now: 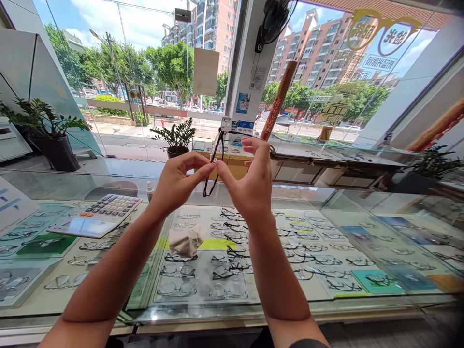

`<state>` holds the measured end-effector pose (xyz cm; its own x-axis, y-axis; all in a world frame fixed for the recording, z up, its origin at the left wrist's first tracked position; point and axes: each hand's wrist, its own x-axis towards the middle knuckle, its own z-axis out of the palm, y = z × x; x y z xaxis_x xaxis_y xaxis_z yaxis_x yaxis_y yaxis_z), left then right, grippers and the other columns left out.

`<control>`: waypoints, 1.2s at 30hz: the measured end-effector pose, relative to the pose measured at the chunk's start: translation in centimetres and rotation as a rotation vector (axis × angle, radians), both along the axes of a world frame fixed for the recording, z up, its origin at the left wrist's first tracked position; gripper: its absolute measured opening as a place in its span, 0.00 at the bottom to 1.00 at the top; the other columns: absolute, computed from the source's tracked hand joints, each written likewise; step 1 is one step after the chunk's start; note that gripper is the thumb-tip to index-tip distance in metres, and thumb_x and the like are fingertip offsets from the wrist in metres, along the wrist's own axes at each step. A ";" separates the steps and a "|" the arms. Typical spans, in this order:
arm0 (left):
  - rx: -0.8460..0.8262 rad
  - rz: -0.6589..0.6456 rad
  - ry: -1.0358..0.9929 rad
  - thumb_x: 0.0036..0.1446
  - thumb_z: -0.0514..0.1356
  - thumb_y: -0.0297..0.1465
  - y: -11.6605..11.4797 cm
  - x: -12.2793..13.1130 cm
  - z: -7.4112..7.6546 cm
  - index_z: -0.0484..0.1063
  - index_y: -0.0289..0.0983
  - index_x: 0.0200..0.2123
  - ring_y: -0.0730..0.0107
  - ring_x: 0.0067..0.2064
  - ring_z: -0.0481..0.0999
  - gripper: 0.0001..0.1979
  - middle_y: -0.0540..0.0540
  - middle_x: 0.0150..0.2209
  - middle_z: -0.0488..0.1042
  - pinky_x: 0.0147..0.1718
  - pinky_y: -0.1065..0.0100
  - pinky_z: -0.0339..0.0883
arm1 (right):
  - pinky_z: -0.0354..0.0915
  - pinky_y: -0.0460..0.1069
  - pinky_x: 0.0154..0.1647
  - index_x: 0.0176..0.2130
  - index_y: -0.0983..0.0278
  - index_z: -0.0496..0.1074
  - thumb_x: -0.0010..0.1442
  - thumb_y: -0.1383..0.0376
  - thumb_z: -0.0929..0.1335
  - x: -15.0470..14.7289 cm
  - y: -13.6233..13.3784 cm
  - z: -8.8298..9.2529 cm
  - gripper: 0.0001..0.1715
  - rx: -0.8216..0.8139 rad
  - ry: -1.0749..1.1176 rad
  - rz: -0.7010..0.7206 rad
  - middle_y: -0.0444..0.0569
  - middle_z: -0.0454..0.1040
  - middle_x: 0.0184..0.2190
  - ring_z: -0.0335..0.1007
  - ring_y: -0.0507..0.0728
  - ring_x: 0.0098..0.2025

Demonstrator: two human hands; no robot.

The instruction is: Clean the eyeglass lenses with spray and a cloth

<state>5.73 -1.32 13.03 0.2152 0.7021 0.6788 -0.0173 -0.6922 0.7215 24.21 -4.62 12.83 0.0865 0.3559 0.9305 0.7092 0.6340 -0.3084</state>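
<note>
A: "Where are the glasses [219, 136] sitting?"
B: "Upright between the hands: the left hand [179, 181] is pinching them; the right hand [253, 181] is spreading its fingers, thumb touching."
A: "Room?"
B: "Open air is flanking them; the glass counter [203, 315] is lying below, its edge running nearside."

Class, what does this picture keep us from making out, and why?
Head view:
- Exactly how the left hand and right hand touch the glasses: too small.
- Calculator display: washed out by glare.
- Area under the beige cloth: covered.
- Dark sleeve: cut off by bottom edge.
</note>
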 end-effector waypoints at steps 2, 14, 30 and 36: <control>-0.010 0.005 0.008 0.62 0.75 0.50 -0.1 0.2 -0.1 0.83 0.39 0.36 0.65 0.39 0.83 0.19 0.43 0.37 0.84 0.37 0.67 0.80 | 0.73 0.69 0.66 0.66 0.55 0.63 0.71 0.60 0.74 0.1 0.0 0.0 0.30 0.003 -0.015 -0.003 0.56 0.73 0.63 0.73 0.68 0.63; -0.043 0.059 -0.128 0.56 0.77 0.55 -0.3 -0.2 0.7 0.79 0.39 0.36 0.58 0.46 0.88 0.26 0.41 0.42 0.87 0.38 0.64 0.85 | 0.67 0.72 0.72 0.67 0.56 0.65 0.66 0.71 0.66 0.7 -0.6 0.9 0.33 -0.101 -0.106 -0.159 0.58 0.70 0.64 0.67 0.72 0.70; 0.024 0.059 -0.093 0.56 0.77 0.54 0.6 -0.4 0.3 0.79 0.38 0.35 0.60 0.47 0.86 0.25 0.40 0.47 0.85 0.45 0.62 0.82 | 0.64 0.70 0.74 0.59 0.57 0.76 0.71 0.57 0.71 0.6 -1.1 1.0 0.19 -0.392 -0.191 0.178 0.56 0.78 0.63 0.71 0.71 0.69; 0.014 -0.017 -0.098 0.55 0.79 0.52 0.3 -0.1 0.4 0.81 0.38 0.33 0.54 0.56 0.84 0.24 0.37 0.55 0.83 0.54 0.58 0.80 | 0.70 0.66 0.70 0.58 0.59 0.79 0.74 0.53 0.72 -0.4 -1.3 1.1 0.19 -0.397 -0.183 0.377 0.55 0.83 0.60 0.76 0.68 0.66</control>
